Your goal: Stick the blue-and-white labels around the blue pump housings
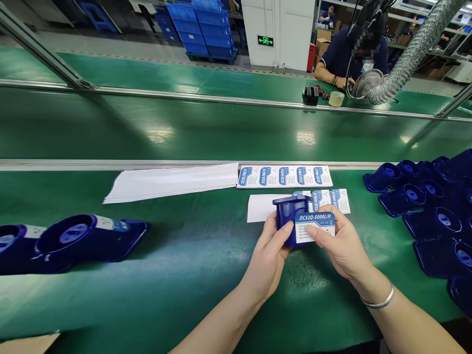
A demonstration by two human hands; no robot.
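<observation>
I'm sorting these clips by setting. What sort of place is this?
Most likely a factory assembly line. A long green conveyor belt runs past, the hands press a label onto a blue plastic housing, and more blue housings lie piled on the right.

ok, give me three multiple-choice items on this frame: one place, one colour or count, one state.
1. Where does the full label sheet lie?
A. beyond the hands, by the belt rail
B. under the pile of housings
C. on the far bench

2. What colour is the housing in the hands?
A. red
B. dark blue
C. grey

3. What is the right hand doing?
A. resting flat on the table
B. pressing a label onto the housing
C. holding scissors

Answers:
1 A, it lies flat beside the white backing sheets.
2 B, same as the pile of housings at right.
3 B, the thumb lies on the label while the left hand steadies the housing.
</observation>
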